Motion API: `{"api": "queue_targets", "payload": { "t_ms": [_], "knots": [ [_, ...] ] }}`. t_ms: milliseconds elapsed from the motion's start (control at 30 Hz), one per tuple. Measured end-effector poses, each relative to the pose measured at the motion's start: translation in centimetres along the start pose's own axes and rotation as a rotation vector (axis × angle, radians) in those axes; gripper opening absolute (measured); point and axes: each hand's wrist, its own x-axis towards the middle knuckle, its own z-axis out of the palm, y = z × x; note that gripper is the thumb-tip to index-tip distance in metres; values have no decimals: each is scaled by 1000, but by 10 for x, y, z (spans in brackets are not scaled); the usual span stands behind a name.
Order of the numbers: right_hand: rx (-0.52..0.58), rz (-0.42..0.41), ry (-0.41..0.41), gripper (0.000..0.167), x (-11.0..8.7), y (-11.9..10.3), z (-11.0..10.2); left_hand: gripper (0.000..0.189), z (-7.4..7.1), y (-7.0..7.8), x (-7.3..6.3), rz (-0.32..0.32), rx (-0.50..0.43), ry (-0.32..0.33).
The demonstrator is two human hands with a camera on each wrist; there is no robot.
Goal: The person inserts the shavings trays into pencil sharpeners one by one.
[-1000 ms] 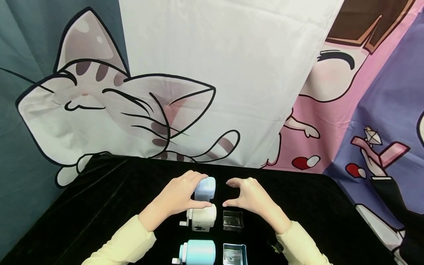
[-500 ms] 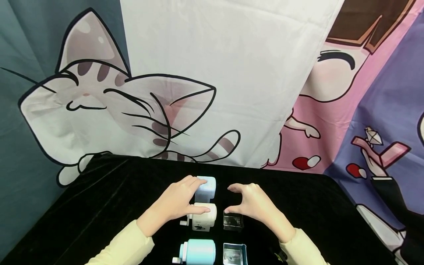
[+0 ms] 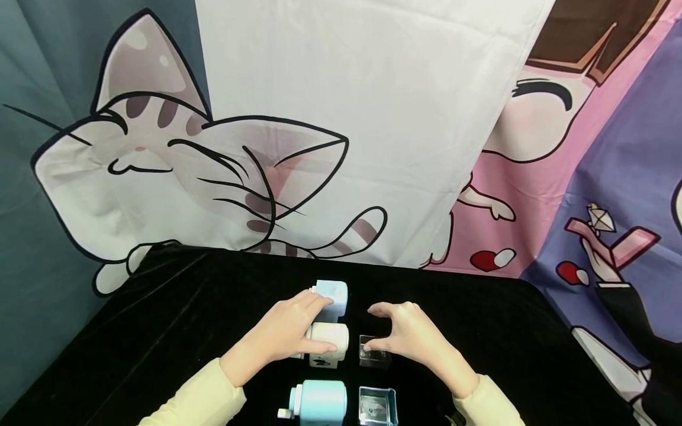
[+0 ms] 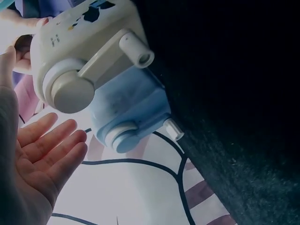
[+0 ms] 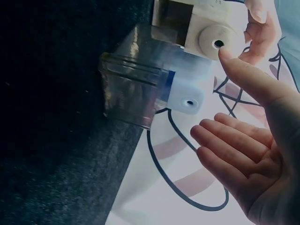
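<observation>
Three crank pencil sharpeners stand in a column: a pale blue sharpener [image 3: 337, 294] farthest, a white sharpener [image 3: 337, 333] in the middle, a turquoise sharpener [image 3: 322, 400] nearest. My left hand [image 3: 285, 331] hovers at the white one, thumb overlapping its top in the head view. In the left wrist view its fingers [image 4: 54, 147] are extended and apart from the white sharpener's crank [image 4: 105, 56]. My right hand [image 3: 415, 332] hangs over a clear shavings drawer [image 3: 375, 362], thumb and fingers spread with nothing between them. The right wrist view shows the white sharpener's pencil hole [image 5: 218, 44].
A second clear drawer with blue edges [image 3: 395, 408] lies right of the turquoise sharpener. Black cloth [image 3: 213, 296] covers the table. A printed curtain [image 3: 399, 118] with a cartoon cat hangs behind it.
Both hands have come down and nearer to me: the left from beside the pale blue sharpener to the white one, the right to over the clear drawer. The sharpeners stay in place.
</observation>
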Motion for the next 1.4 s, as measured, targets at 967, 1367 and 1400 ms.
{"api": "queue_targets", "payload": {
  "t_ms": [967,1367,1400],
  "knots": [
    [14,-8,-37,61,-11,2,15,71,13,5,-9,-63,-49,-87],
    [3,-3,-41,61,-17,7,19,70,17,3,-11,-69,-41,-89],
    [-4,1,-42,61,-18,7,19,70,17,3,-12,-67,-40,-88]
  ]
}}
